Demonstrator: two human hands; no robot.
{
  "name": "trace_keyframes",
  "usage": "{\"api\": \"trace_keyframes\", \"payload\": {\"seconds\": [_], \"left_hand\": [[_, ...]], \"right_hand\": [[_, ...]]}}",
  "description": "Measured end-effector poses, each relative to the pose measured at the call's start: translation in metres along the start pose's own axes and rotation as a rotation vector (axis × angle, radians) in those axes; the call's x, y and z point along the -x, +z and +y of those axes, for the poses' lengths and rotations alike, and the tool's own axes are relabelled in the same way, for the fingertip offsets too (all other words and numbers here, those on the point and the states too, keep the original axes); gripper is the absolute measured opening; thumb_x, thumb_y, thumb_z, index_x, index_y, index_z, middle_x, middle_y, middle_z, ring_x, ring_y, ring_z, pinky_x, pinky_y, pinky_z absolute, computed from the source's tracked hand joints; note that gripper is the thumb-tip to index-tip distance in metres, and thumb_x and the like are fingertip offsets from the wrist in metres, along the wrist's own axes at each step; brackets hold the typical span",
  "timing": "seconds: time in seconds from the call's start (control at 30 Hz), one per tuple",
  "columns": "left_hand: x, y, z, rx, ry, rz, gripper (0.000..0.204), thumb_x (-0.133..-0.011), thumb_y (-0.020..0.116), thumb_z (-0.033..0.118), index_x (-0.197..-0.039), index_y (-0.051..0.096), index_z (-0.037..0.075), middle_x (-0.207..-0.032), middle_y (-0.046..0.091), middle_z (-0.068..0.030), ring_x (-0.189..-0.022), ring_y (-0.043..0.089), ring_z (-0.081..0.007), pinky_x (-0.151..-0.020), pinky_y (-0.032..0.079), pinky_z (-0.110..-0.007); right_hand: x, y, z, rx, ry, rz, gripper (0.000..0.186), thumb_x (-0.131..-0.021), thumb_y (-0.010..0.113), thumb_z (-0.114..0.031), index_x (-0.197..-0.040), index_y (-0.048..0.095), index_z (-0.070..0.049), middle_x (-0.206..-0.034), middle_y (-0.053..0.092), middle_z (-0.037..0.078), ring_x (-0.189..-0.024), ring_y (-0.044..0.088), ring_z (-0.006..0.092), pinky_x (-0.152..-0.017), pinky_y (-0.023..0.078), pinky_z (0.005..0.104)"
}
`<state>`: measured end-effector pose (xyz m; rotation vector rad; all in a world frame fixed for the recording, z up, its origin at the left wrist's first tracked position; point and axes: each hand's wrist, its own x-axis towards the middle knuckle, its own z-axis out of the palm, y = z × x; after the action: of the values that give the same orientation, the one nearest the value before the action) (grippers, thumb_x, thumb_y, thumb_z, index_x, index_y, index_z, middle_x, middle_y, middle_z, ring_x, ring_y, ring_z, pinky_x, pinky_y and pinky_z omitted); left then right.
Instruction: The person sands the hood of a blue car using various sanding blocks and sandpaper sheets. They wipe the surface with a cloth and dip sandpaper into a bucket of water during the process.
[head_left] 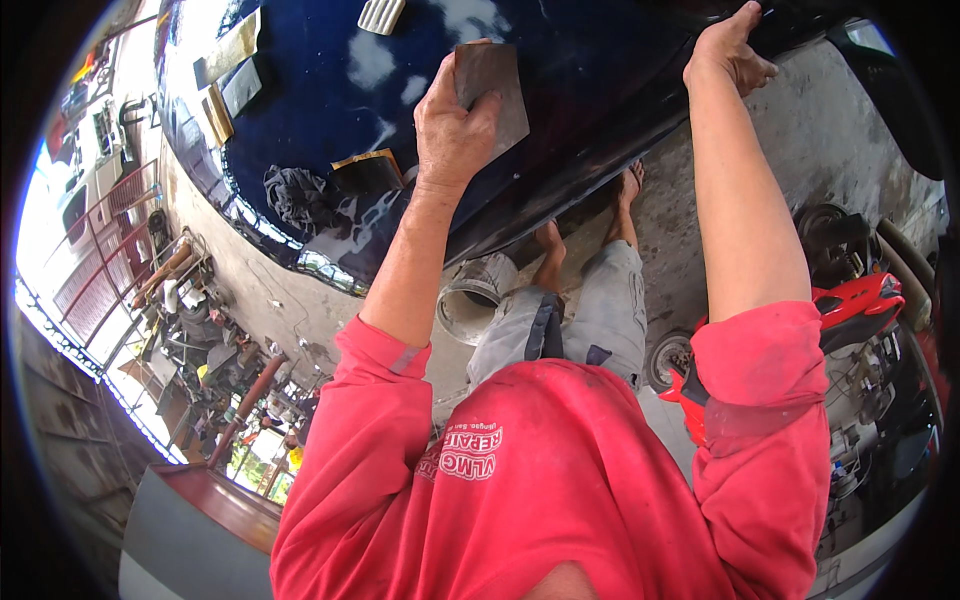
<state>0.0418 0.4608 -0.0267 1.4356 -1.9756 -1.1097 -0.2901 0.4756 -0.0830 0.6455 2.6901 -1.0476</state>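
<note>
My left hand (455, 125) grips a grey-brown sheet of sandpaper (497, 95), thumb on top, over the dark blue car panel (580, 100). The fingers beneath the sheet are mostly hidden. At the panel's far right edge, my right hand (728, 52) has its fingers apart and holds nothing. A white ridged block (381, 14) lies beyond my left hand. Left of my wrist are a dark folded sheet (367, 174) with a tan edge and a crumpled black cloth (296, 196). Farther left, a tan worn sheet (233, 45) and a small grey sheet (241, 88) rest on the panel.
A whitish bucket (470, 310) stands on the concrete floor beside my bare feet. To the right is a red motorcycle (860, 300). Piled scrap and parts (200, 315) line the left side, near a red metal railing (110, 250).
</note>
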Motion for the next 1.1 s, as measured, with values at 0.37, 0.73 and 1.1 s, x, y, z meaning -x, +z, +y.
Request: {"api": "trace_keyframes", "payload": {"seconds": [0.37, 0.73, 1.1], "left_hand": [[-0.011, 0.001, -0.002, 0.063, 0.033, 0.007, 0.052, -0.088, 0.072, 0.006, -0.140, 0.068, 0.009, -0.121, 0.080, -0.0180, -0.117, 0.077, -0.0330, -0.103, 0.057, -0.039], [-0.005, 0.003, 0.001, 0.101, -0.024, 0.094, 0.052, -0.089, 0.072, 0.005, -0.140, 0.069, 0.011, -0.119, 0.081, -0.0188, -0.113, 0.079, -0.0337, -0.099, 0.059, -0.040], [-0.020, -0.032, 0.031, -0.287, -0.058, -0.076, 0.050, -0.090, 0.083, 0.024, -0.133, 0.069, 0.001, -0.099, 0.078, -0.0266, -0.093, 0.078, -0.0452, -0.081, 0.062, -0.048]], "right_hand": [[0.006, -0.009, -0.002, -0.038, -0.015, -0.009, 0.130, -0.085, 0.052, -0.096, -0.171, 0.033, -0.001, -0.170, 0.043, 0.030, -0.155, 0.045, 0.0487, -0.128, 0.034, 0.0605], [0.003, -0.002, -0.002, -0.019, -0.021, 0.006, 0.130, -0.084, 0.051, -0.098, -0.170, 0.036, -0.001, -0.169, 0.044, 0.030, -0.154, 0.046, 0.0489, -0.127, 0.034, 0.0615], [0.003, -0.003, 0.001, -0.015, -0.012, 0.019, 0.130, -0.083, 0.050, -0.099, -0.169, 0.038, -0.002, -0.169, 0.045, 0.029, -0.154, 0.046, 0.0495, -0.127, 0.033, 0.0628]]}}
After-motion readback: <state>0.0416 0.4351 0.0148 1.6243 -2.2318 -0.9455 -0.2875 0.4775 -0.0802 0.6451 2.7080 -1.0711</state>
